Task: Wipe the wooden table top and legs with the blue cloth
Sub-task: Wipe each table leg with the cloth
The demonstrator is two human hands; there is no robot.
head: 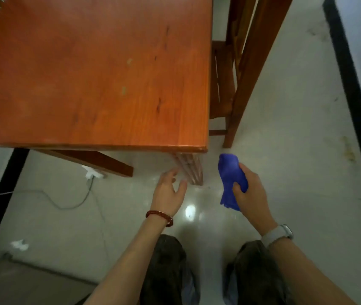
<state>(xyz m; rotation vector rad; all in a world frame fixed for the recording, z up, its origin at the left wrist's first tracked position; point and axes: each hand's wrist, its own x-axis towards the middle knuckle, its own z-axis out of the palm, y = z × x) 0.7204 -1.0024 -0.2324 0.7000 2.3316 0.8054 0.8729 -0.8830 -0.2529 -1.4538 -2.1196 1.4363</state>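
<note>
1. Your right hand [250, 190] grasps the blue cloth [232, 179], bunched in the palm with one tail poking out ahead of the knuckles and another hanging below the thumb. Bunching it this way likely gives a compact pad for narrow surfaces.
2. Your left hand [169, 190] is released, fingers spread and holding nothing. It reaches toward the bench leg [191, 171], which stands just ahead of its fingertips; the blur makes it unclear whether they touch. This hand probably serves to steady you or the leg.
3. The bench [91, 73] lies ahead of and above both hands, its near corner between them. Pale spots and dark marks show on the top.
4. The cloth sits beside the leg, to its right, apart from the wood. Judged from this posture, the leg is the step in hand.
5. A wooden chair [241, 80] stands beyond your right hand, close beside the bench edge; it may crowd the far side of the leg.
6. A white cable [65, 201] lies on the floor [296, 150] left of your left hand, well apart.
</note>
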